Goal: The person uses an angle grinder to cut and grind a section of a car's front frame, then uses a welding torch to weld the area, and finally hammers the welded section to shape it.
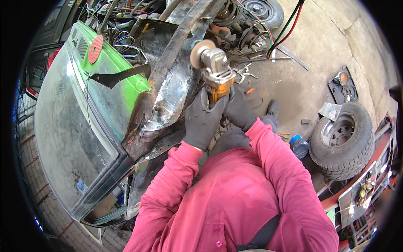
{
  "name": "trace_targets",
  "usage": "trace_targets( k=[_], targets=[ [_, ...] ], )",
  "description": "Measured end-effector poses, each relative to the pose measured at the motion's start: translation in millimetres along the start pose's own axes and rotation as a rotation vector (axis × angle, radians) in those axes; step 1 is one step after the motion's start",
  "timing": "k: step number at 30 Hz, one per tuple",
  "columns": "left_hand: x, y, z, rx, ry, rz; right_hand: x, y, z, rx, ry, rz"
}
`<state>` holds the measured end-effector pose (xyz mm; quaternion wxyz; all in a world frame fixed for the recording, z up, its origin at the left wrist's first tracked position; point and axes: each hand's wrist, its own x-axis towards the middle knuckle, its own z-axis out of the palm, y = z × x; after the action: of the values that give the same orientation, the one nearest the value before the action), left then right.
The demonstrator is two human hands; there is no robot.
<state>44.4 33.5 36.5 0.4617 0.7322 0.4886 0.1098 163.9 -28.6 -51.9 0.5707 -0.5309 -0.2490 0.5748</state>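
Observation:
Both my hands wear dark gloves and grip an orange angle grinder [220, 86] with a silver head and a pale disc [201, 53] at its front. My left hand [201, 117] is closed round the tool’s body from the left; my right hand [238, 107] is closed on it from the right. The grinder is held above and beside a rusty, partly bare metal panel [163, 101] of a stripped car body. To its left are a green body panel [128, 98] with a red perforated disc [95, 49] on it, a dark bent strip [115, 77] and a dusty windshield [67, 134].
Loose wiring [121, 42] and cables crowd the upper car body. On the concrete floor [357, 50] lie a wheel [260, 14], a large tyre [344, 159], a lamp assembly [342, 84], pliers and metal strips. A red metal frame [331, 203] stands at the right.

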Motion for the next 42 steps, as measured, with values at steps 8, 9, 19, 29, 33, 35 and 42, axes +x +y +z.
trace_targets(
  k=[8, 9, 19, 29, 33, 35, 42],
  targets=[
    [-47.8, -28.6, 12.0, -0.157, -0.109, -0.135, -39.7, 3.7, -17.1, -0.334, -0.042, 0.125],
    [-54.1, -31.2, 11.5, -0.104, -0.107, -0.07, -50.7, -1.7, -27.3, -0.282, -0.056, 0.21],
    [-20.7, -36.6, -24.6, 0.667, 0.227, 0.214, -113.3, -51.9, -105.8, -0.399, 0.036, 0.217],
    [-13.4, -39.2, 13.3, 0.762, 0.359, 0.132, -98.0, -113.7, -141.1, -0.398, -0.04, 0.267],
    [-62.8, -0.7, 49.8, 0.173, 0.091, -0.102, -80.7, -159.6, -140.4, -0.536, -0.176, 0.251],
    [-78.7, 20.9, 69.5, -0.451, -0.136, -0.341, -71.9, -183.7, -133.8, -0.58, -0.277, 0.289],
    [-83.5, 48.4, 95.1, -0.864, 0.053, 0.065, -50.2, -208.4, -62.5, -0.985, -0.617, -0.127]
  ],
)
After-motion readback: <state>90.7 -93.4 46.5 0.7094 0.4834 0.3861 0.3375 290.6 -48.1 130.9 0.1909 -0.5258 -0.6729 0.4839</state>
